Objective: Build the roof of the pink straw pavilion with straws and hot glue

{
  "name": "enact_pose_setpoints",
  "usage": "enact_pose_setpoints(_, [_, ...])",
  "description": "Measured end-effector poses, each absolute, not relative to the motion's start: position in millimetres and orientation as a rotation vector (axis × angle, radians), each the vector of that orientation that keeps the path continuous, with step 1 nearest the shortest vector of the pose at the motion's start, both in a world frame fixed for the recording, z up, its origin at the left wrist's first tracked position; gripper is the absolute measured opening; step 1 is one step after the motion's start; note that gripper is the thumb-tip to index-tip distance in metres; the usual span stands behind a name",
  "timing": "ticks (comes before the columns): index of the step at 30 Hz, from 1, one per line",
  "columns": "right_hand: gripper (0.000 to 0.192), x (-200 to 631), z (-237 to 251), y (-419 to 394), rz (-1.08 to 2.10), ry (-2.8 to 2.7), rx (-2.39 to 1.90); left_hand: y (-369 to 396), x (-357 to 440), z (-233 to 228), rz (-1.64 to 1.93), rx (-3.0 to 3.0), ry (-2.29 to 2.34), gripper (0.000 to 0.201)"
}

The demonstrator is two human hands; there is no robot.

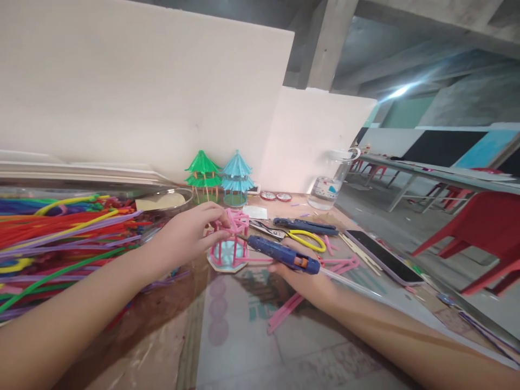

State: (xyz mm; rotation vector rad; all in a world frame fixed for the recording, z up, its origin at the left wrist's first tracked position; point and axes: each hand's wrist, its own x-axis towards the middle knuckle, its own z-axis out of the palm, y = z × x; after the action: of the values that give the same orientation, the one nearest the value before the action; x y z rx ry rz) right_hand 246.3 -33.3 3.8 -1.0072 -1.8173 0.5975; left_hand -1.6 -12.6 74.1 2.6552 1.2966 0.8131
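Observation:
My left hand (190,234) pinches the top of a small pink straw frame (229,244) that stands on an octagonal card base on the table. My right hand (298,277) grips a blue hot glue gun (281,253), its nozzle pointing left at the upper part of the pink frame. Loose pink straw pieces (292,303) lie under and beside my right hand. Behind the frame stand a finished green pagoda model (202,174) and a blue pagoda model (237,176).
A big pile of coloured straws (60,233) fills the left side. Yellow-handled pliers (300,238), a blue tool (305,225), a phone (384,255) and a clear plastic jar (331,181) lie to the right. Red chairs (483,230) stand past the table's right edge.

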Motion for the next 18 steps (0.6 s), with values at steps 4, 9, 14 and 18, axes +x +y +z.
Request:
enact_pose_setpoints(4, [0.03, 245.6, 4.0, -32.6, 0.581, -1.802, -1.038, -11.8, -2.6, 73.3, 0.826, 2.665, 1.278, 0.032])
enact_pose_setpoints(9, [0.031, 245.8, 0.2, -31.3, 0.591, -1.793, -1.051, -12.0, -2.6, 73.9, 0.841, 2.661, 1.264, 0.033])
enact_pose_setpoints(14, [0.029, 246.9, -5.3, -29.1, 0.634, -1.792, -1.084, -12.7, -2.1, 74.9, 0.823, 2.655, 1.274, 0.033])
enact_pose_setpoints(18, [0.03, 247.2, -6.6, -28.8, 0.647, -1.794, -1.104, -12.2, -2.0, 74.5, 0.813, 2.643, 1.304, 0.029])
